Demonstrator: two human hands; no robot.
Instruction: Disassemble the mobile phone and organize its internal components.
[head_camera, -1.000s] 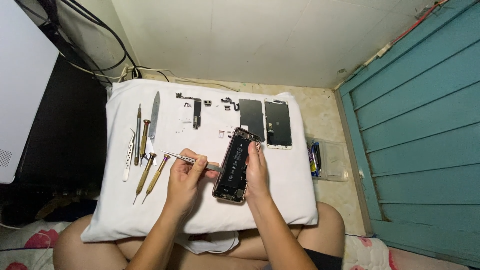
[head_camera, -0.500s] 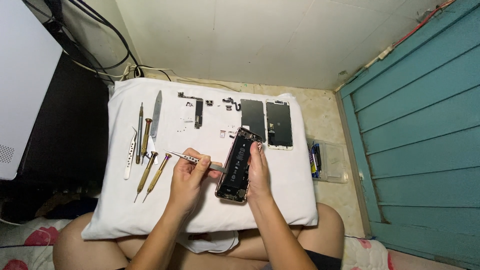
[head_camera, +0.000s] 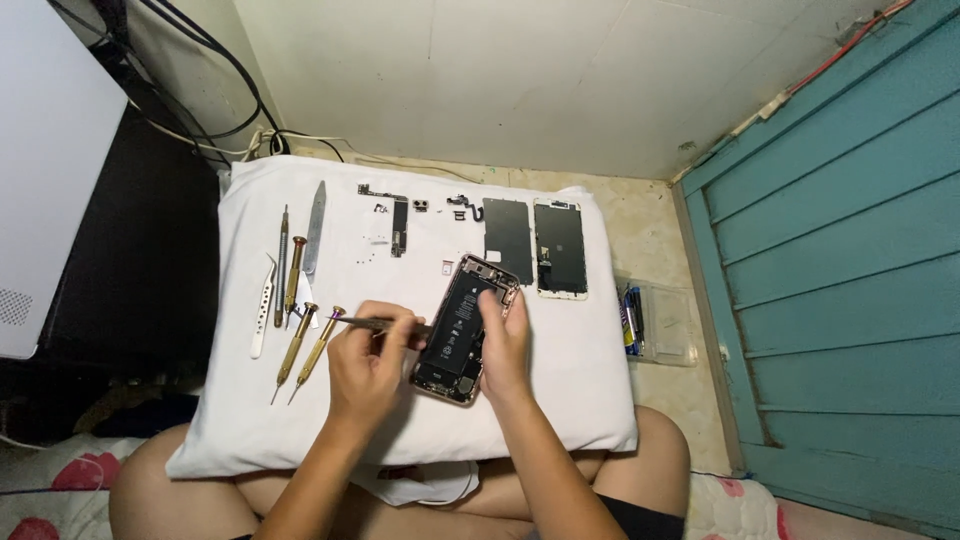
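Note:
An opened phone body with a black battery lies tilted on a white pillow across my lap. My left hand is shut on a thin metal tweezer, whose tip reaches the phone's left edge. My right hand rests on the phone's right side, fingers over its upper part, holding it steady.
On the pillow's left lie several screwdrivers, a white tweezer and a flat metal pry tool. Small phone parts, a black plate and a screen lie along the far edge. A clear box sits on the floor by a teal door.
The hands and phone have stayed almost still; my right fingers shifted slightly over the phone's upper part.

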